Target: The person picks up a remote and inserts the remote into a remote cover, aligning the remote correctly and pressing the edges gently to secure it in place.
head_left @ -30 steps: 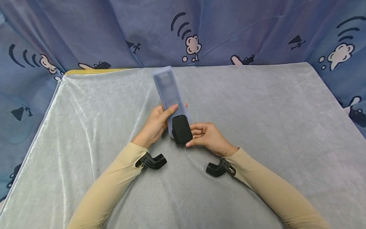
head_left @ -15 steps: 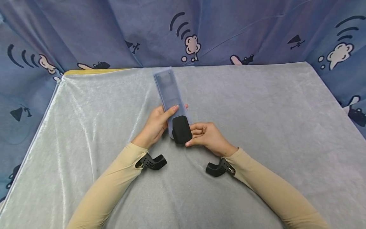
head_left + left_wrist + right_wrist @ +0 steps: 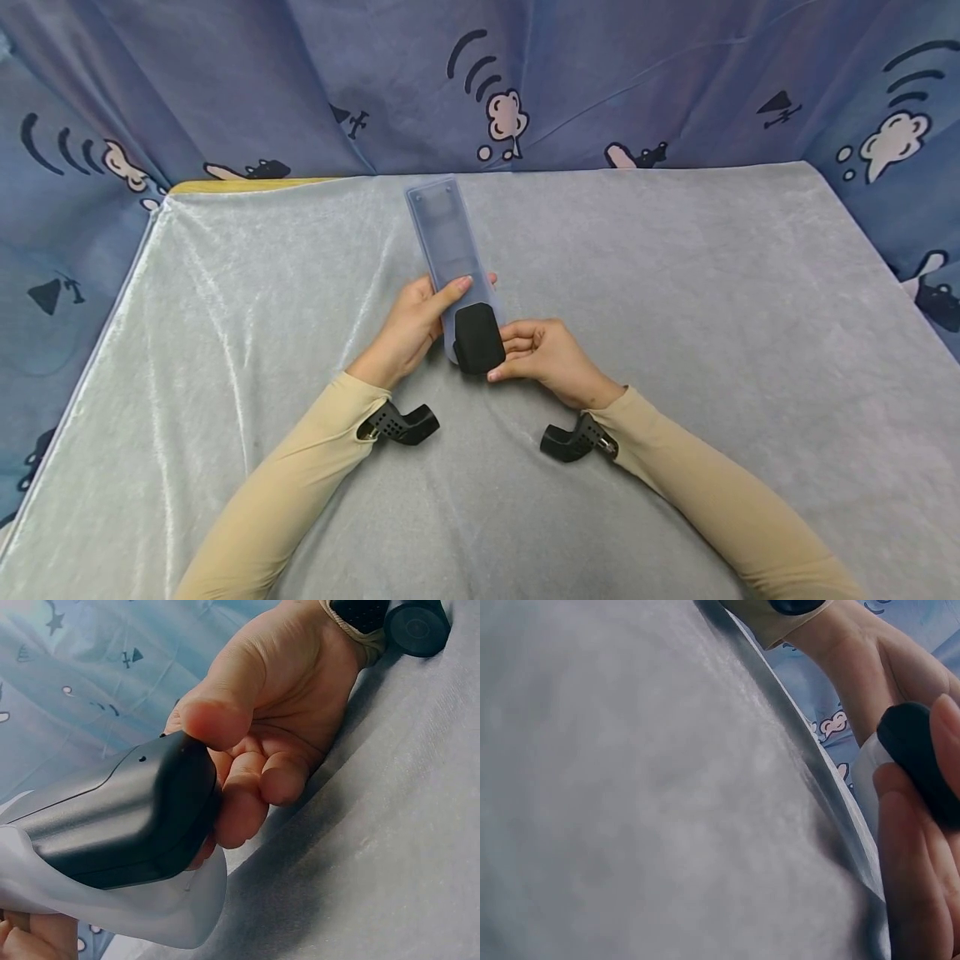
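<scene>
In the head view a long translucent plastic sleeve (image 3: 442, 225) points away from me, tilted a little left. My left hand (image 3: 408, 321) grips its lower half, thumb on top and fingers beneath. A black rounded plastic device (image 3: 480, 337) sticks out of the sleeve's near end. My right hand (image 3: 551, 358) pinches that device at its right side and near corner. In the left wrist view the device (image 3: 142, 810) shows a seam and small holes, and the sleeve's lip (image 3: 180, 915) wraps under it. The right wrist view shows the device (image 3: 919, 757) between the right hand's thumb and fingers.
A grey velvety cloth (image 3: 712, 292) covers the table. Behind it and at both sides hangs a blue printed curtain (image 3: 637, 75). A yellow strip (image 3: 247, 186) shows at the back left edge. Black wrist mounts (image 3: 405, 423) stick out from both beige sleeves.
The black device's near end has shifted very slightly away from me, and the sleeve a few pixels to the right. Both hands keep the same hold.
</scene>
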`<state>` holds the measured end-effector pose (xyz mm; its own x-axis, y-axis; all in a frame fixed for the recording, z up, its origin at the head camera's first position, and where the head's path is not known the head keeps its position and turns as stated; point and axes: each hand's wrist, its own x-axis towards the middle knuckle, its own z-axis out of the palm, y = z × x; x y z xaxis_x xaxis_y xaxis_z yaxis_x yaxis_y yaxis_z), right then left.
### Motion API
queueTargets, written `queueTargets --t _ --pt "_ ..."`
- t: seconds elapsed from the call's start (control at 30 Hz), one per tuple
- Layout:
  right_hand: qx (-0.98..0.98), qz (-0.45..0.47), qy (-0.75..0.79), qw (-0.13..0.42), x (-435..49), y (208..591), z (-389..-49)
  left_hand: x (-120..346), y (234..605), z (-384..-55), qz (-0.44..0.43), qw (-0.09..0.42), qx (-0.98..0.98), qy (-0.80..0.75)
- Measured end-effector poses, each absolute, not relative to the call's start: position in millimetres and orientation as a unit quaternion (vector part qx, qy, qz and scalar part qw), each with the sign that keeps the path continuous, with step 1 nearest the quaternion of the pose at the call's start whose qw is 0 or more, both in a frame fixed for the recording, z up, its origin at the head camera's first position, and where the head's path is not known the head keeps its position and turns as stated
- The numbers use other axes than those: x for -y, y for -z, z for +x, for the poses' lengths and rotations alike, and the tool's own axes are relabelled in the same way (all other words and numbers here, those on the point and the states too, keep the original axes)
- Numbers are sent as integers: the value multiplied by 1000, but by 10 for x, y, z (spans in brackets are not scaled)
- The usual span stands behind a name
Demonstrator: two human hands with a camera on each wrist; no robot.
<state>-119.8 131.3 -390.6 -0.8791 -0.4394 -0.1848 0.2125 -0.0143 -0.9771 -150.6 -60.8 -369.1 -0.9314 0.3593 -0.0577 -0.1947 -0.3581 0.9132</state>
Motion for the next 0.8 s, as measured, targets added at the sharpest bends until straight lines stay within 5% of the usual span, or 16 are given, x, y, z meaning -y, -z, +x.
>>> queueTargets --t 0.8 --pt "-657 -87 716 219 -1320 3916 -1189 584 3684 -1492 79 167 -544 -818"
